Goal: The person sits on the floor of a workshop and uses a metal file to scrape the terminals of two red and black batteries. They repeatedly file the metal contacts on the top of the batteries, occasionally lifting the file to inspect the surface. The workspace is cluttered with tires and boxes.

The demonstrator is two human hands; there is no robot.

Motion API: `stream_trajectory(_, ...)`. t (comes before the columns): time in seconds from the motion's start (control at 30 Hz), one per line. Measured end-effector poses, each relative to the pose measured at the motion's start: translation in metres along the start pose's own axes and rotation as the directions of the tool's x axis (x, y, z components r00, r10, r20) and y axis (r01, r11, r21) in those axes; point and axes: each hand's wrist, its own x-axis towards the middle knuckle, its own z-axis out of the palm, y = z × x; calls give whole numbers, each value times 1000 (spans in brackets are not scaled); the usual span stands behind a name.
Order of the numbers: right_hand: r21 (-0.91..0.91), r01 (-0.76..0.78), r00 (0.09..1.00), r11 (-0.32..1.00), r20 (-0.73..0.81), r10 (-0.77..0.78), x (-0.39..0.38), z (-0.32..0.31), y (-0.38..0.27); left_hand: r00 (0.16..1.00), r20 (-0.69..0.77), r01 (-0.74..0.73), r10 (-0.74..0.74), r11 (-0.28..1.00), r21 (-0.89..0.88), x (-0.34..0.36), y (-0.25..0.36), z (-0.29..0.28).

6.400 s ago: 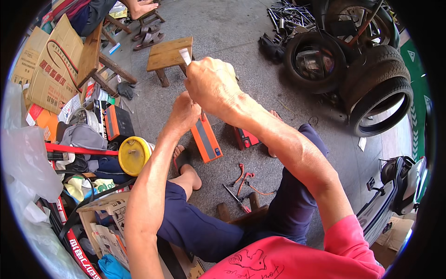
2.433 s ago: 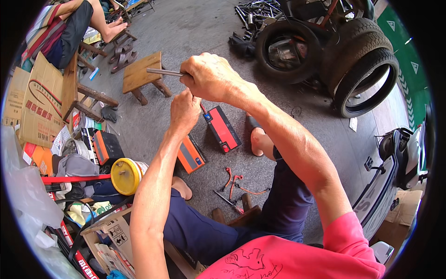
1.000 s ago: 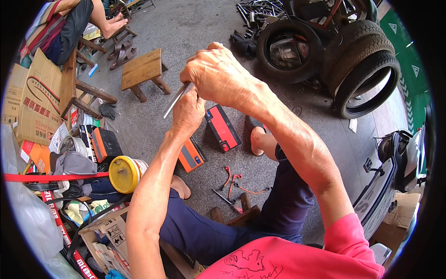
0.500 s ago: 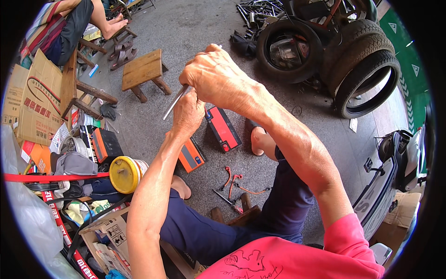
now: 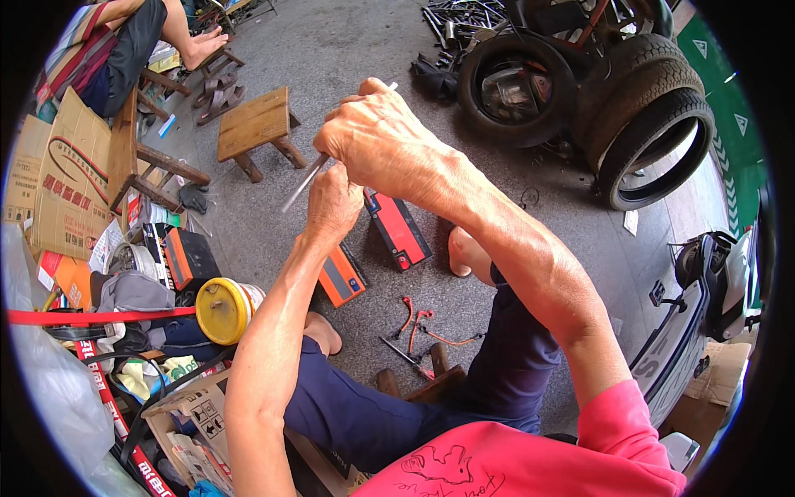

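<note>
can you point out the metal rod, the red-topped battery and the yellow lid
Metal rod [image 5: 304, 184], head view: bare part of shaft.
Red-topped battery [image 5: 400, 231], head view: middle of red top.
Yellow lid [image 5: 221, 312], head view: near its centre.

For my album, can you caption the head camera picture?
Right hand gripping a metal rod, left hand close by, red-topped battery on the floor.

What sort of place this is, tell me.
Probably a motorcycle or scooter repair shop: loose tyres at upper right, a heap of metal parts near them, and a red-topped battery and an orange-topped battery on the floor.
</note>
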Motion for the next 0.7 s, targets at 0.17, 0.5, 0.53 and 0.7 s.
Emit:
stream_trajectory(0.17,-38,-88,996,995,15,89,1,-3,-6,999,26,37,-35,995,-90,1,0,4)
stream_trajectory(0.5,-1,-159,983,987,88,158,-3,-7,-5,998,55,19,-17,999,-30,2,3,6)
stream_trajectory(0.53,3,-147,987,989,67,147,-4,-6,-5,999,45,-9,10,1000,-24,2,1,7)
stream_trajectory(0.7,-14,-59,993,998,101,60,-1,-4,-5,1000,-3,-26,26,998,-53,1,-8,10)
